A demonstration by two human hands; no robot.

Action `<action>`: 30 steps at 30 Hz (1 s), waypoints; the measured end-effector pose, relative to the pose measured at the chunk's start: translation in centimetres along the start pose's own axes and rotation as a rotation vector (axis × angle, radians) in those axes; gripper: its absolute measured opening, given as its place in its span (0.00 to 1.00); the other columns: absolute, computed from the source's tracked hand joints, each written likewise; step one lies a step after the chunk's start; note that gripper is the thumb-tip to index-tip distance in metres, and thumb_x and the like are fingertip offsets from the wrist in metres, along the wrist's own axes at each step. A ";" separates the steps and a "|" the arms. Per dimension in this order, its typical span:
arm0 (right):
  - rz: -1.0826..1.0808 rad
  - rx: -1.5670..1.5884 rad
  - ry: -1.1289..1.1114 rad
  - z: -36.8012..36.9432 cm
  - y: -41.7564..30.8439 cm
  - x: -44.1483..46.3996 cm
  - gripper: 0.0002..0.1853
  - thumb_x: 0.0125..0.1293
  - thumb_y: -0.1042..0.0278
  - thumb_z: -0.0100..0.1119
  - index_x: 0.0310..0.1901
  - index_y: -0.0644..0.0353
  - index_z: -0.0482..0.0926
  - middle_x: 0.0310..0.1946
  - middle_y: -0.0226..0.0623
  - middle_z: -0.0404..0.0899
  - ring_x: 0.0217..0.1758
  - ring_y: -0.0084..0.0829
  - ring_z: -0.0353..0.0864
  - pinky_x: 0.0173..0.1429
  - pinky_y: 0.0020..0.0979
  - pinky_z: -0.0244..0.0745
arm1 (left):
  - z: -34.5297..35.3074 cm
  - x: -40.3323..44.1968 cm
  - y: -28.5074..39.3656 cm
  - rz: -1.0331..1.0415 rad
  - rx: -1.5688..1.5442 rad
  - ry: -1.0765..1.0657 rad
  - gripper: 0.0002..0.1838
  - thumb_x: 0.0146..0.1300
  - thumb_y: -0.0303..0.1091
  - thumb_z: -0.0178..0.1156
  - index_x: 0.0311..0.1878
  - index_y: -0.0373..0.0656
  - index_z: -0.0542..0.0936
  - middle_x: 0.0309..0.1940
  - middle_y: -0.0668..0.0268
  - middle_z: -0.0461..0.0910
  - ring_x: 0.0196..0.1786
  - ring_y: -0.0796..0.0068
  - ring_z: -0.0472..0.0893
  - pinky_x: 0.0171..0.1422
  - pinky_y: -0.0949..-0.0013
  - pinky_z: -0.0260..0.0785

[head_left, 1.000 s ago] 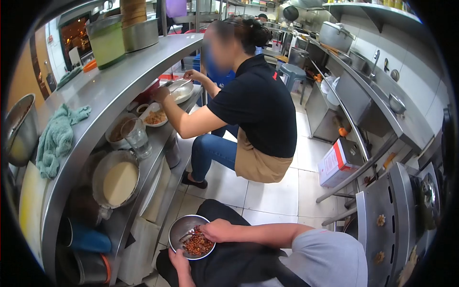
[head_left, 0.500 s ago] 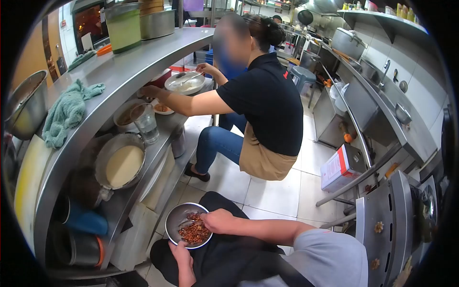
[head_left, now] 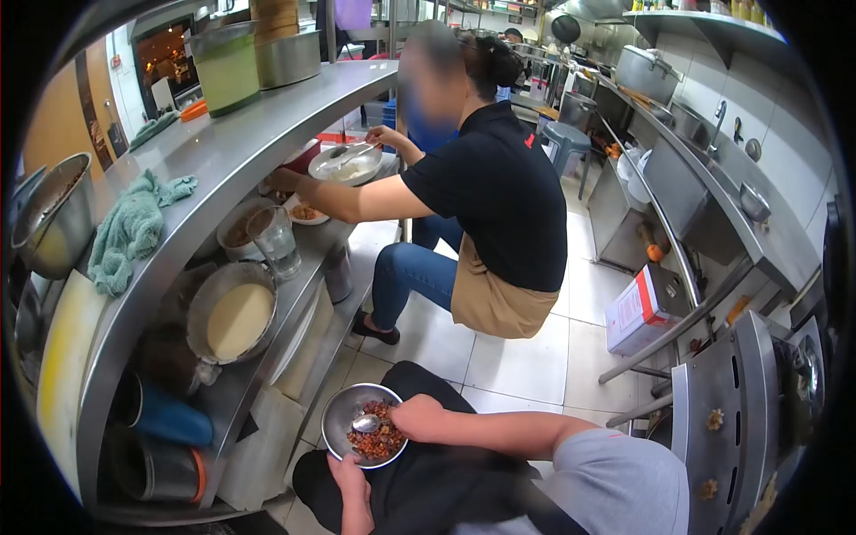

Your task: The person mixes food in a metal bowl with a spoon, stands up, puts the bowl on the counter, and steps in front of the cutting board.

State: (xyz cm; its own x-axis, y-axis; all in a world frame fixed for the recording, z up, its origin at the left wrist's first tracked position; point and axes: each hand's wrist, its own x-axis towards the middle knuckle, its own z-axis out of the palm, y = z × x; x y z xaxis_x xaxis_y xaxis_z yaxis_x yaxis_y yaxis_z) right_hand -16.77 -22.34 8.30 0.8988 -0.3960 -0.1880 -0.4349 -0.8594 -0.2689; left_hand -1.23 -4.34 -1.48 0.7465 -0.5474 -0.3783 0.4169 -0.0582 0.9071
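A steel bowl (head_left: 332, 426) rests at my lap, holding small reddish-brown pieces of food (head_left: 382, 439). My left hand (head_left: 349, 481) grips its near rim, thumb at the edge. Over the right side of the bowl, my right hand (head_left: 419, 417) is closed around the handle end of a metal spoon (head_left: 366, 423). The spoon's head lies among the food pieces; most of its handle is hidden by my fingers.
A crouching person (head_left: 499, 196) in a black shirt reaches into the shelf, near a plate with a clear lid (head_left: 343, 162). On that shelf stand a pot of pale batter (head_left: 241, 319), a glass pitcher (head_left: 278, 245) and blue cup (head_left: 174, 415). A tin (head_left: 637, 312) stands right.
The spoon has shifted within the food and its head now shows more plainly, with my right hand still on it. My view has moved slightly; the bowl appears a little further right.
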 end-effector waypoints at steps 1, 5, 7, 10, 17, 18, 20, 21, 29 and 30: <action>-0.029 -0.025 -0.008 0.2 0.2 -0.1 0.11 0.65 0.66 0.64 0.44 0.64 0.84 0.30 0.48 0.89 0.35 0.50 0.93 0.36 0.50 0.87 | 0.2 -0.2 0.1 -0.004 -0.029 0.007 0.32 0.49 0.17 0.52 0.64 0.31 0.75 0.59 0.54 0.83 0.62 0.58 0.83 0.71 0.63 0.73; -0.047 -0.025 0.045 0.4 -0.2 0.3 0.12 0.64 0.66 0.66 0.44 0.65 0.83 0.31 0.49 0.89 0.35 0.50 0.93 0.36 0.49 0.87 | -0.1 0.5 -0.5 0.026 -0.025 -0.013 0.32 0.51 0.17 0.54 0.64 0.34 0.75 0.57 0.58 0.82 0.60 0.61 0.82 0.71 0.62 0.72; -0.047 -0.010 0.099 0.8 -0.2 0.5 0.13 0.64 0.66 0.66 0.45 0.64 0.82 0.31 0.49 0.88 0.34 0.50 0.93 0.35 0.50 0.86 | -0.2 0.2 -0.4 0.007 -0.006 -0.035 0.32 0.50 0.17 0.53 0.64 0.34 0.74 0.57 0.58 0.82 0.60 0.61 0.82 0.71 0.62 0.72; -0.023 0.017 0.154 -0.2 -0.6 0.5 0.14 0.64 0.66 0.66 0.47 0.64 0.80 0.30 0.47 0.88 0.34 0.49 0.92 0.35 0.50 0.85 | 0.1 0.0 -0.2 0.037 0.020 -0.019 0.33 0.49 0.17 0.53 0.65 0.34 0.73 0.58 0.57 0.82 0.61 0.60 0.82 0.71 0.62 0.72; 0.046 0.033 0.110 -1.0 0.9 0.5 0.12 0.67 0.65 0.63 0.48 0.61 0.81 0.32 0.45 0.89 0.34 0.48 0.92 0.35 0.50 0.85 | -0.1 0.8 -0.8 0.016 0.045 -0.022 0.34 0.49 0.17 0.53 0.65 0.34 0.73 0.59 0.56 0.81 0.62 0.58 0.81 0.72 0.62 0.71; 0.048 0.033 0.111 -1.2 0.9 0.2 0.12 0.67 0.65 0.63 0.48 0.61 0.81 0.32 0.45 0.89 0.34 0.48 0.92 0.35 0.50 0.85 | -0.2 0.9 -0.9 0.012 0.040 -0.031 0.35 0.48 0.17 0.53 0.67 0.34 0.73 0.60 0.55 0.81 0.64 0.57 0.81 0.73 0.62 0.71; 0.079 0.080 0.062 -1.7 0.8 -0.4 0.12 0.70 0.65 0.60 0.49 0.60 0.81 0.31 0.45 0.89 0.34 0.50 0.92 0.35 0.51 0.84 | -0.3 1.2 -1.1 0.005 0.036 -0.037 0.37 0.48 0.17 0.53 0.68 0.34 0.72 0.62 0.55 0.81 0.65 0.56 0.81 0.75 0.62 0.70; 0.080 0.083 0.059 -2.0 0.6 -0.8 0.12 0.70 0.65 0.60 0.49 0.60 0.81 0.31 0.45 0.89 0.34 0.50 0.92 0.35 0.51 0.84 | -0.3 1.3 -1.2 0.036 0.018 -0.061 0.39 0.48 0.17 0.53 0.71 0.34 0.71 0.64 0.54 0.80 0.67 0.56 0.81 0.76 0.61 0.69; 0.048 0.174 -0.060 -5.2 -0.3 -5.2 0.14 0.68 0.68 0.59 0.53 0.58 0.85 0.31 0.49 0.89 0.38 0.51 0.92 0.37 0.52 0.85 | -0.1 1.1 -0.7 0.030 0.009 -0.093 0.44 0.48 0.16 0.52 0.76 0.34 0.69 0.68 0.54 0.79 0.71 0.56 0.79 0.80 0.61 0.67; 0.053 0.176 -0.064 -4.9 -0.4 -5.1 0.14 0.68 0.68 0.59 0.53 0.58 0.85 0.31 0.49 0.89 0.38 0.51 0.92 0.37 0.52 0.85 | -0.2 1.3 -0.8 0.026 0.018 -0.090 0.44 0.48 0.16 0.52 0.76 0.34 0.69 0.68 0.54 0.79 0.71 0.57 0.79 0.80 0.61 0.67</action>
State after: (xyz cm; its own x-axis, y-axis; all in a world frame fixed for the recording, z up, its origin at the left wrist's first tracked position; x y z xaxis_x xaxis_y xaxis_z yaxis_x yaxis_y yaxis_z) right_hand -20.91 -21.56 13.98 0.8713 -0.4134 -0.2643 -0.4898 -0.7655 -0.4172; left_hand -0.51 -4.78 -2.74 0.7072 -0.6213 -0.3374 0.3880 -0.0580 0.9198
